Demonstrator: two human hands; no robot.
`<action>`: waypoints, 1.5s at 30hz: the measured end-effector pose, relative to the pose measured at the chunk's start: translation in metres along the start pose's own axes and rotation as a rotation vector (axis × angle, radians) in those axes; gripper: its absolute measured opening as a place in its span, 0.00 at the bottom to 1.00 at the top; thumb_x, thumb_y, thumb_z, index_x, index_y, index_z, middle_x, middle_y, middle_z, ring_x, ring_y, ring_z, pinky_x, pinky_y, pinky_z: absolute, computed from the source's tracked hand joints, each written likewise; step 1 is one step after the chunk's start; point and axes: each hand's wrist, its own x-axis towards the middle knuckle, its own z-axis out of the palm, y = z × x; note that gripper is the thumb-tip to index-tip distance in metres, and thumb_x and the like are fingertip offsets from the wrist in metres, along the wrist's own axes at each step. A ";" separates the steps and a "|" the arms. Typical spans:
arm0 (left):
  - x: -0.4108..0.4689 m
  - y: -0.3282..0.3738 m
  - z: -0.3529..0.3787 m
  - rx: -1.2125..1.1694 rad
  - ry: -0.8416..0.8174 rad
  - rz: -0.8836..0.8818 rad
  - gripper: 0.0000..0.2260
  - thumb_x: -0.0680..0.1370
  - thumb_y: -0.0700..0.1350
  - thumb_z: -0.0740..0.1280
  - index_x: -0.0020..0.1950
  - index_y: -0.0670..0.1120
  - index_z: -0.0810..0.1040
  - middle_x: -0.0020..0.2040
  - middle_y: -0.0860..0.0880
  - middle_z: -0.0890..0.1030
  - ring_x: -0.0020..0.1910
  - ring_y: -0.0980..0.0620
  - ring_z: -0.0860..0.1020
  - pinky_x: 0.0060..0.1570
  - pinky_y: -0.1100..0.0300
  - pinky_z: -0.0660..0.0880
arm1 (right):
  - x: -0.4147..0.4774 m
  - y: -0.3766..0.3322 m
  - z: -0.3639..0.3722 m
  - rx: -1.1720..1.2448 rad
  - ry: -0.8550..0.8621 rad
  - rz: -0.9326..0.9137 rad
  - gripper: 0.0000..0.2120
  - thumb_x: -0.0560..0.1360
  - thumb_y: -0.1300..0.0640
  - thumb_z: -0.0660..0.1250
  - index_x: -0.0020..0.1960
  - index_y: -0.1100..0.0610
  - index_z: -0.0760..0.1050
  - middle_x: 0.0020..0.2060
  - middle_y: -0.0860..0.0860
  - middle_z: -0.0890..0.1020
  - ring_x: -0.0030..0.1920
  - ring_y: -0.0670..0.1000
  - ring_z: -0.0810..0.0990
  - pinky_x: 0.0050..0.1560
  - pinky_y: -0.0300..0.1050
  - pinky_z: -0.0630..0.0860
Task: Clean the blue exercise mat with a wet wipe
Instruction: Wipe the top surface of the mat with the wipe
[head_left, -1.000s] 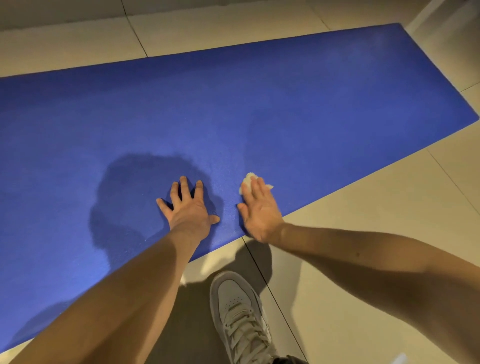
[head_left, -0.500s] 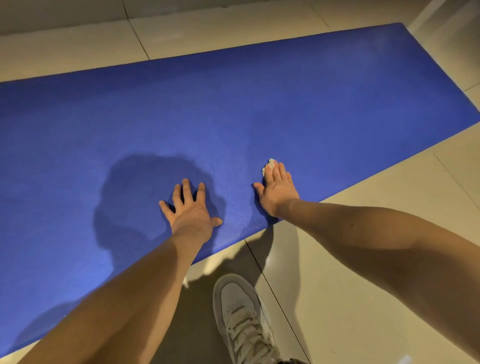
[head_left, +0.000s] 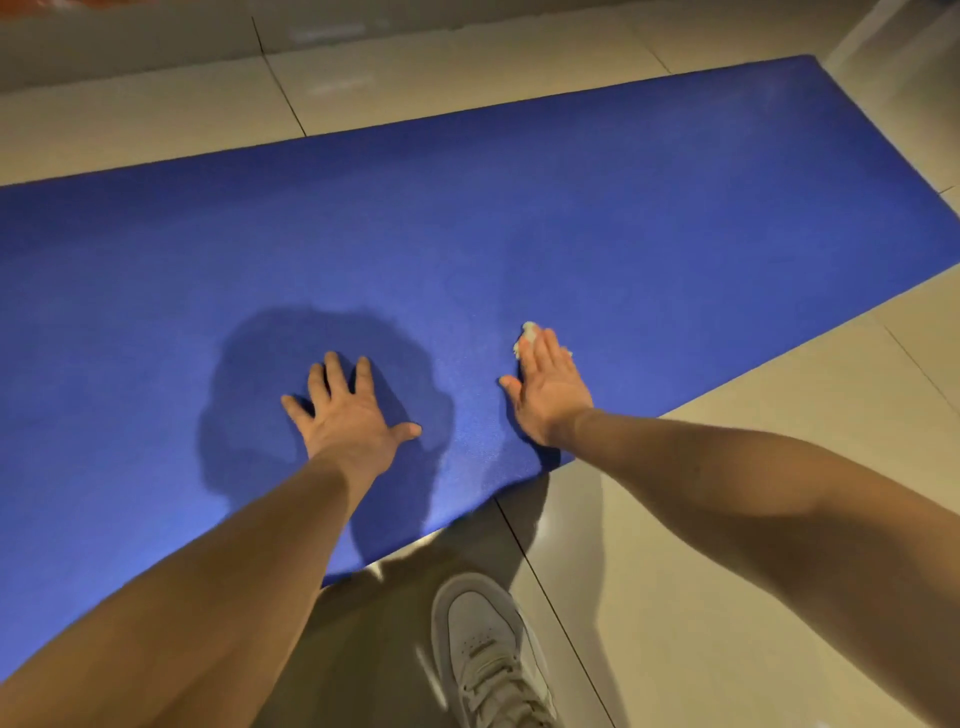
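The blue exercise mat is lying flat on the tiled floor, stretching away beyond both sets of fingers and off to either side. The wet wipe is sitting bunched on the mat, mostly under the right hand, with a white edge poking out past the fingers. Those fingers are lying straight and close together, pressing the wipe down onto the mat near its near edge. To the left of them, apart from the wipe, the left hand is resting palm down on the mat, its fingers spreading apart and the thumb pointing towards the right hand. A dark shadow is falling on the mat around the left fingers. Behind both wrists, on the tiles, a white laced shoe is standing just off the mat's edge.
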 end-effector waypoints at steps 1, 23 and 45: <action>0.002 0.000 -0.002 -0.014 -0.040 -0.029 0.51 0.69 0.73 0.67 0.82 0.54 0.45 0.81 0.46 0.42 0.79 0.42 0.43 0.74 0.32 0.48 | 0.007 0.000 -0.006 0.011 -0.007 0.056 0.34 0.85 0.42 0.45 0.82 0.60 0.39 0.82 0.52 0.39 0.81 0.56 0.35 0.80 0.54 0.39; 0.007 0.004 -0.002 -0.031 -0.074 -0.066 0.52 0.69 0.73 0.67 0.81 0.56 0.40 0.81 0.47 0.37 0.80 0.42 0.40 0.74 0.32 0.46 | 0.021 -0.049 0.002 -0.050 0.050 -0.060 0.37 0.84 0.40 0.43 0.81 0.65 0.42 0.81 0.59 0.44 0.81 0.60 0.40 0.80 0.59 0.45; 0.009 0.002 -0.006 0.003 -0.099 -0.042 0.52 0.70 0.75 0.63 0.81 0.56 0.37 0.80 0.46 0.35 0.79 0.41 0.38 0.75 0.33 0.45 | 0.012 -0.078 0.015 0.085 0.068 -0.397 0.37 0.83 0.39 0.44 0.82 0.63 0.45 0.82 0.55 0.45 0.81 0.55 0.39 0.81 0.54 0.39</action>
